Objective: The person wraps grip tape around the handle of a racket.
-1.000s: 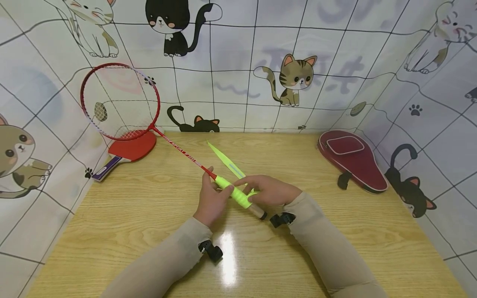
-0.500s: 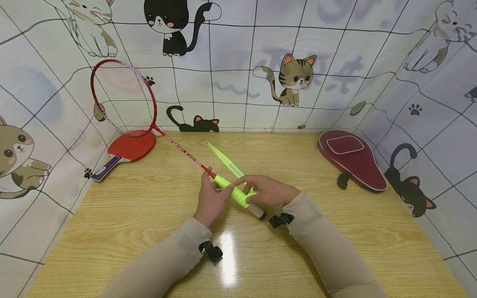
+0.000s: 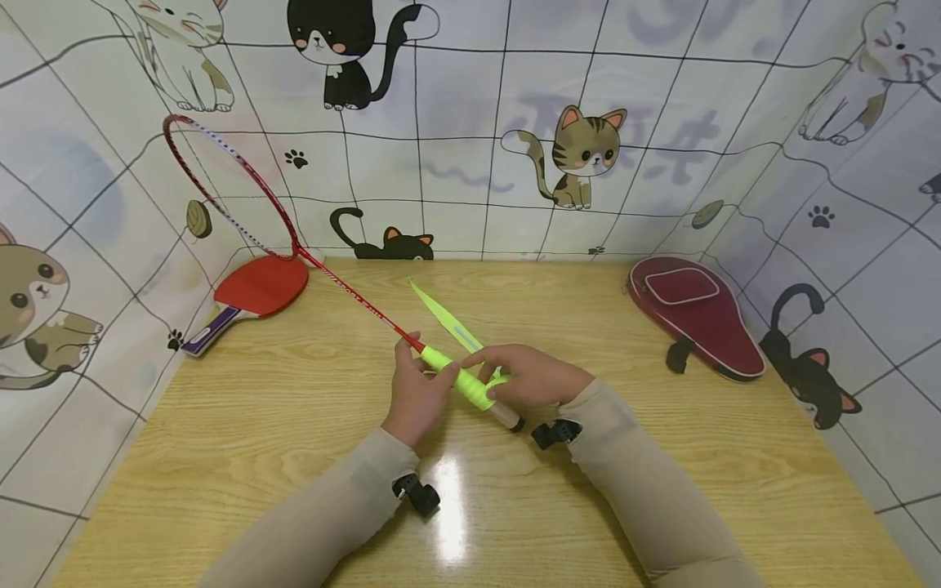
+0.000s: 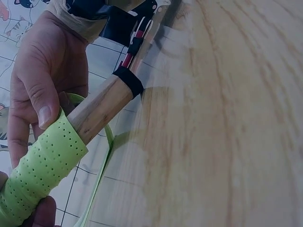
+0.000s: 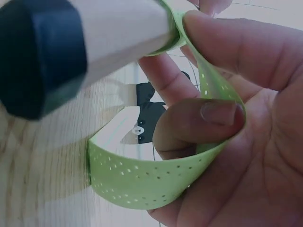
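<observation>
A red badminton racket (image 3: 345,286) slants across the head view, its head up at the far left. Neon-green perforated grip tape (image 3: 459,377) is wound around most of the handle. Bare wood (image 4: 102,106) and a black butt cap (image 4: 128,81) show at the handle's end. My left hand (image 3: 417,396) holds the upper part of the wrapped handle between thumb and fingers. Close to the wrap's lower edge, my right hand (image 3: 537,374) grips the loose tape (image 5: 142,182), which loops around its fingers. The tape's tapered tail (image 3: 441,312) lies on the table beyond the hands.
At the back left, a red table tennis paddle (image 3: 265,286) lies beneath the racket head. A dark red paddle case (image 3: 694,314) rests at the right of the wooden table (image 3: 294,441). Cat-patterned cloth (image 3: 456,163) stands along the back and sides.
The racket has turned about its shaft, so its head appears narrower and more edge-on. Both hands stay in nearly the same place, and the tape tail has not moved.
</observation>
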Action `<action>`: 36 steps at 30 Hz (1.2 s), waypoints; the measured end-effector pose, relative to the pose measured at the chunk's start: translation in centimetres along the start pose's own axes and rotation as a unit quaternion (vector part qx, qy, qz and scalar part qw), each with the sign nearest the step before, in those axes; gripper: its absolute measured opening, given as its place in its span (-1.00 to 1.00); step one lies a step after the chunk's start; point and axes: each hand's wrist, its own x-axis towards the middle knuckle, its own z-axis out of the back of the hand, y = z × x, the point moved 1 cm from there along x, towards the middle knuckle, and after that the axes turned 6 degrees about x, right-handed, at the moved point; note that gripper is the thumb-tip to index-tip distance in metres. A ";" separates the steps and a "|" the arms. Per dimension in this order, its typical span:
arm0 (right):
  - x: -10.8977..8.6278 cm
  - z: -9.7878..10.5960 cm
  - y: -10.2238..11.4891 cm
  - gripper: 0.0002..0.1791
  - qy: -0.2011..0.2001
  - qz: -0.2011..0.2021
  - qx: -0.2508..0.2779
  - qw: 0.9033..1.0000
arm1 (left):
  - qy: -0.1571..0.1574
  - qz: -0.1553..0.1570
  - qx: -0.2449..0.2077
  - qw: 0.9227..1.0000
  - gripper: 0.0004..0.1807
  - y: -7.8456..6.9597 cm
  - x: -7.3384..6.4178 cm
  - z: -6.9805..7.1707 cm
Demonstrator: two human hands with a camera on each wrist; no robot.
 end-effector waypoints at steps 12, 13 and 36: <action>0.0 -0.1 0.0 -0.34 0.002 -0.018 0.024 1.000 | -0.005 0.002 -0.011 1.000 -0.17 0.1 0.1 0.1; 0.0 -0.1 0.0 -0.35 0.000 -0.016 0.021 1.000 | -0.001 0.000 -0.009 1.000 -0.16 0.0 0.1 0.2; -0.2 0.1 0.1 -0.36 0.003 -0.032 0.009 0.999 | 0.029 0.010 -0.006 1.000 -0.09 0.1 0.2 0.1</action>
